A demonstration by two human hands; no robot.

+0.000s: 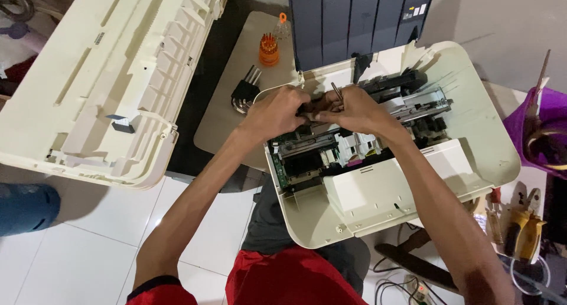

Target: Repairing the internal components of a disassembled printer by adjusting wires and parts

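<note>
Red shirt (283, 278) fills the bottom edge, closest of all, and both bare forearms run up from it and meet over the opened printer (472, 122), which rests across the lap with its cream shell tilted and its insides exposed. Left hand (274, 110) is curled tight, fingers closed on something dark at the back edge of the mechanism; what exactly it pinches I cannot tell. Right hand (354, 110) sits just beside it, knuckles touching or nearly so, closed around a slim metal tool (336, 92) whose tip pokes up between the two hands. Both hands crowd the same spot, so neither is clearly nearer. That spot lies at the left end of the metal rail (422, 104), which runs long-ways to the right and slightly upward, away from the fingers. Below the hands, in the open cavity, sit the green circuit board (282, 172) and the cartridge carriage (348, 151). Dark paper tray (360, 21) stands raised behind. Off to the left, well apart, lies the removed cream cover (100, 74), underside up. On the small table (224, 127) sit an orange screwdriver set (269, 49) and a bunch of hex keys (245, 95). Pliers (525, 225) lie at the right.
</note>
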